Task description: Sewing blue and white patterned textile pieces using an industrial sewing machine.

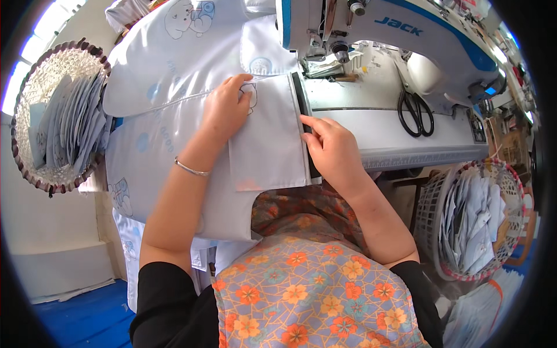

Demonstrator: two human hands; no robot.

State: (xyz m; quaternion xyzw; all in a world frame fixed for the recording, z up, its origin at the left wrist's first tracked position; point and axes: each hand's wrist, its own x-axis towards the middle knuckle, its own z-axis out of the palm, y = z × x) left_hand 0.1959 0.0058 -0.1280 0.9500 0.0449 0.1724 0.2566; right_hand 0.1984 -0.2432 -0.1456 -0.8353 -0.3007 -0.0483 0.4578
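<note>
Head view: left hand point(225, 110) is laid flat, fingers spread and released, on the pale cloth point(174, 87) spread over the sewing machine table point(394, 130). Right hand point(332, 148) is pressed on the cloth's dark edge strip point(302, 104), index finger extended, nothing gripped. Needle area is hard to make out behind the machine head point(406, 29). Scissors point(415, 113) lie well apart on the table.

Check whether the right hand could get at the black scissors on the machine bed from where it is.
Probably yes: the right hand rests on the fabric edge, and the scissors lie uncovered to its right with bare machine bed between.
</note>
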